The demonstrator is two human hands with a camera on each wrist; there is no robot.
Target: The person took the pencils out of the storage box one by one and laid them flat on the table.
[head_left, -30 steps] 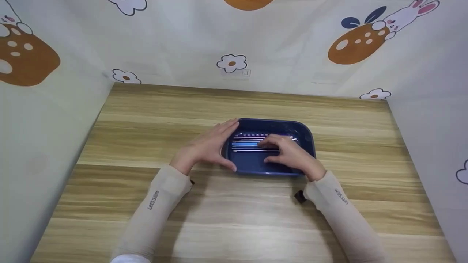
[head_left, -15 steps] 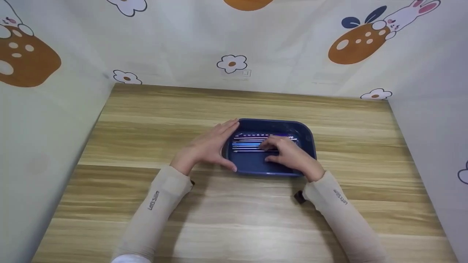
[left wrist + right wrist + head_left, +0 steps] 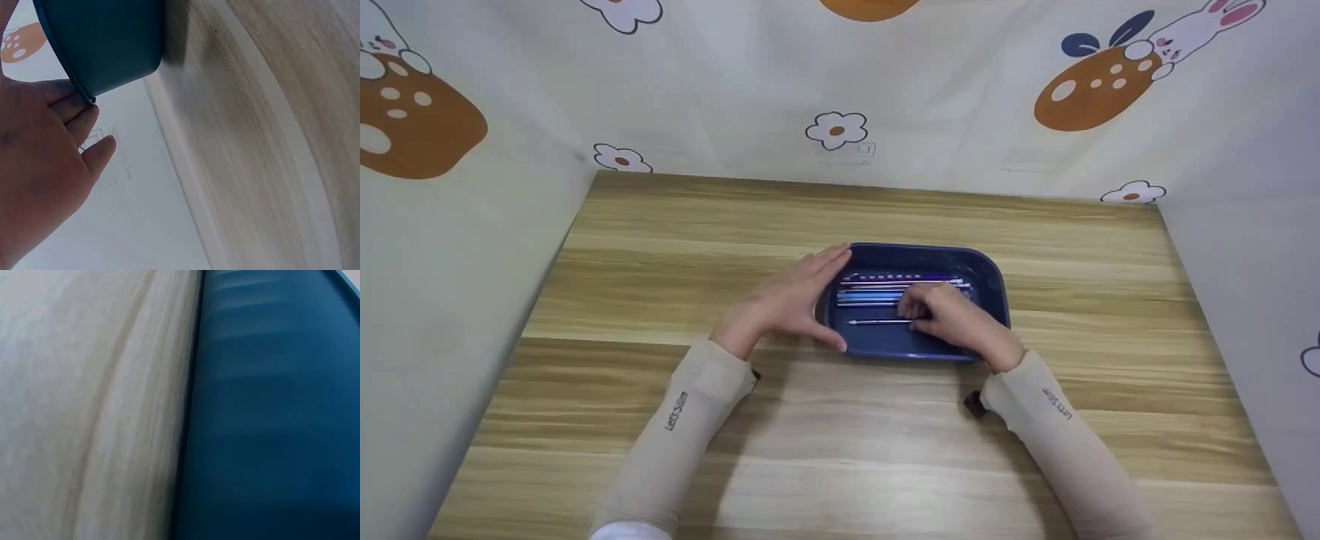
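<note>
**Right hand pulling one pen clear of the row in the blue tray**

- Blue tray [image 3: 988,279] near centre of the wooden table [image 3: 660,247], long side across the view.
- Row of pens [image 3: 877,289] lying side by side along the far half of the tray floor, parallel to the long side.
- One pen [image 3: 877,322] lying apart from the row, nearer the person, on bare tray floor; right end under the fingertips.
- Right hand [image 3: 956,319] inside the tray, fingers curled, tips pinching the right end of the single pen. Grip narrow, on that pen. Exact finger contact too small to resolve.
- Left hand [image 3: 787,300] flat against the tray's left end wall, fingers straight and together, thumb along the near corner. Grip wide, bracing, not wrapped round anything. Left wrist view: fingertips [image 3: 84,118] touching the tray rim [image 3: 84,93].
- Right wrist view: only tray outer wall [image 3: 270,416] and table surface [image 3: 84,410], blurred; no fingers visible.
- Beige sleeves [image 3: 675,420] on both forearms.
- Printed cloth [image 3: 840,82] with flowers and rabbits around the table on three sides.
</note>
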